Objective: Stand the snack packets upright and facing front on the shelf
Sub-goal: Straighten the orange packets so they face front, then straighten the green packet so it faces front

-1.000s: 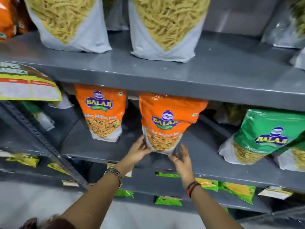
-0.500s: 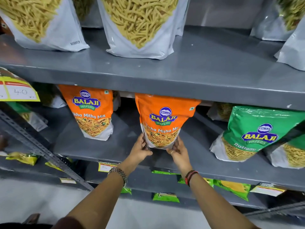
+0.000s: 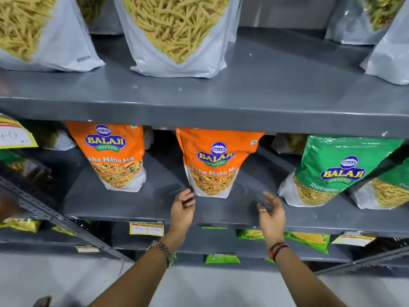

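Observation:
An orange Balaji packet (image 3: pixel 215 162) stands upright, front facing out, in the middle of the grey shelf (image 3: pixel 155 202). My left hand (image 3: pixel 182 206) hovers just at its lower left corner, fingers loosely curled, holding nothing. My right hand (image 3: pixel 271 210) is off to the packet's lower right, fingers spread, clear of it. A second orange packet (image 3: pixel 115 156) stands upright to the left. Two green Balaji packets (image 3: pixel 332 171) lean at the right.
The upper shelf (image 3: pixel 243 100) carries white bags of yellow sticks (image 3: pixel 177 34). A slanted metal brace (image 3: pixel 55 216) crosses the lower left. Lower shelves hold small green and yellow packets (image 3: pixel 305 238) and price labels (image 3: pixel 146 228). The floor lies below.
Both hands have let go of the middle orange packet and drawn back; the right hand moved out to the right. The packet now stands on its own.

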